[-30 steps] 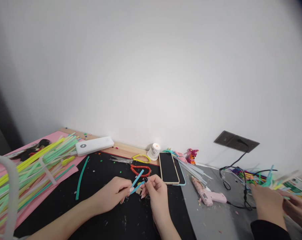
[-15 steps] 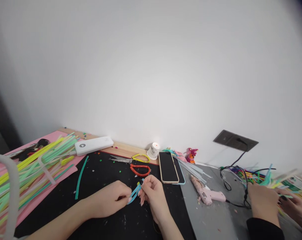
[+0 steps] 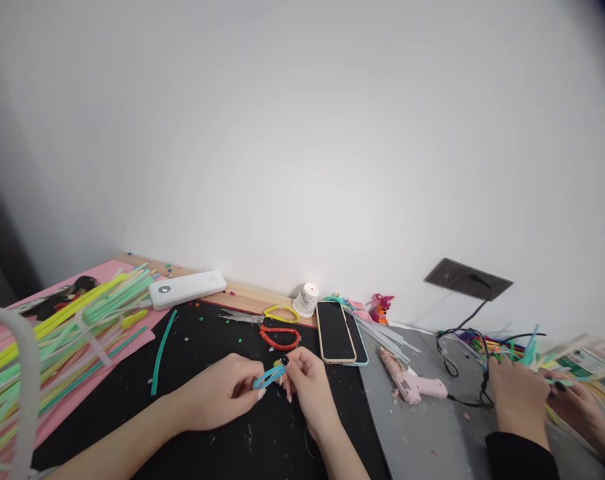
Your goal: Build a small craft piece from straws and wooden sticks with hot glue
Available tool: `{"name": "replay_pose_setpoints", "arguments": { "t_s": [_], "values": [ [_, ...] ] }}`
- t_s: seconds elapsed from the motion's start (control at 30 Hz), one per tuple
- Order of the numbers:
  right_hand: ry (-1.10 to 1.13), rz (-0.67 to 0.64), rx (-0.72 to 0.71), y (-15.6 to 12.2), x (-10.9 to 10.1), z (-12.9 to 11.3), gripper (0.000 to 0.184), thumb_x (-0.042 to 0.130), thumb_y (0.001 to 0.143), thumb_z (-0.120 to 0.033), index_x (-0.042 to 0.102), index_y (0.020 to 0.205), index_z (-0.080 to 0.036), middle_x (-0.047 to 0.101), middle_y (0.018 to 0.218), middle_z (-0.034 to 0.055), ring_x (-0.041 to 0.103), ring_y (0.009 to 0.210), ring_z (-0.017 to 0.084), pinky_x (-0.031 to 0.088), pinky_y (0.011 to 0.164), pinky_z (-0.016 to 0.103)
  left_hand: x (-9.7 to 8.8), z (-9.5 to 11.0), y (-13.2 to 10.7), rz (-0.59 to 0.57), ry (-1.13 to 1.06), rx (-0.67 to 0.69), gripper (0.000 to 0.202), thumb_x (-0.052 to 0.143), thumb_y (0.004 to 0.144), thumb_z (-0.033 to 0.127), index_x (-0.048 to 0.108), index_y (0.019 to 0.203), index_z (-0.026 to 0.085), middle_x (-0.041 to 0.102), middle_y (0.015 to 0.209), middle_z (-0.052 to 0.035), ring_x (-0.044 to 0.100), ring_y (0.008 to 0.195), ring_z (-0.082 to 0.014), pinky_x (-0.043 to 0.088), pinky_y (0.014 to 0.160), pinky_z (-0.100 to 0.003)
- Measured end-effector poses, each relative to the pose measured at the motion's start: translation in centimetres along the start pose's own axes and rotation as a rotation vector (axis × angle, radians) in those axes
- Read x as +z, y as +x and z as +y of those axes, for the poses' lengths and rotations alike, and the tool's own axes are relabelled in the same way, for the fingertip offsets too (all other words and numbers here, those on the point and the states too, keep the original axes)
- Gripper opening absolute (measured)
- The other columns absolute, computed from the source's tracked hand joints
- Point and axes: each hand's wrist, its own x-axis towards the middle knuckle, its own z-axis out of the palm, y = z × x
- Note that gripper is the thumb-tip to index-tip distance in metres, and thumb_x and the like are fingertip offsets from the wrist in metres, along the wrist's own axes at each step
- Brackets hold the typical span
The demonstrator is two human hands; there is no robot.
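Note:
Between my two hands a light-blue pipe cleaner is bent into a narrow loop. My left hand is closed on its left end, thumb and fingers pinched together. The thumb and forefinger of my right hand pinch the other end, where a small yellow-green bit shows. Just beyond my hands lie scissors with one red and one yellow handle. A single teal pipe cleaner rests on the black mat to the left.
Many pastel pipe cleaners cover pink paper at left, beside a white device. Phones, a paper cup and a pink glue gun with a black cord sit right of centre. A co-worker's hands work at far right.
My left hand has shifted its hold on the light-blue pipe cleaner, and the loop now lies flatter between my hands. The co-worker's hands have moved slightly left in view.

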Motion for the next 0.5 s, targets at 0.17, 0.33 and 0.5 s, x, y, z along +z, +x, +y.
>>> {"name": "replay_pose_setpoints", "arguments": {
  "t_s": [0.17, 0.33, 0.5],
  "values": [
    [0.096, 0.004, 0.032, -0.09, 0.01, -0.04, 0.025, 0.065, 0.075, -0.037, 0.053, 0.067, -0.017, 0.054, 0.047, -0.0058, 0.033, 0.033, 0.005, 0.024, 0.035, 0.018, -0.69, 0.83, 0.0, 0.009, 0.038, -0.03, 0.019, 0.044, 0.088, 0.033, 0.057, 0.082, 0.021, 0.054, 0.064, 0.0031, 0.049, 0.059, -0.0138, 0.03, 0.055, -0.02],
    [0.146, 0.003, 0.08, -0.18, 0.0, -0.18, 0.025, 0.068, 0.071, -0.036, 0.054, 0.065, -0.017, 0.055, 0.045, -0.0049, 0.033, 0.032, 0.005, 0.023, 0.033, 0.018, -0.97, 1.11, -0.03, 0.045, -0.006, -0.077, 0.024, 0.04, 0.09, 0.027, 0.054, 0.109, 0.026, 0.059, 0.067, 0.0024, 0.057, 0.062, -0.017, 0.031, 0.057, -0.02],
    [0.138, -0.007, 0.097, -0.18, -0.13, -0.18, 0.025, 0.067, 0.07, -0.036, 0.055, 0.064, -0.017, 0.055, 0.045, -0.0047, 0.034, 0.031, 0.005, 0.024, 0.032, 0.018, -0.82, 0.91, -0.08, 0.041, 0.031, -0.001, 0.022, 0.041, 0.09, 0.029, 0.061, 0.099, 0.027, 0.064, 0.077, 0.0004, 0.06, 0.067, -0.0182, 0.033, 0.06, -0.021]
  ]
}}
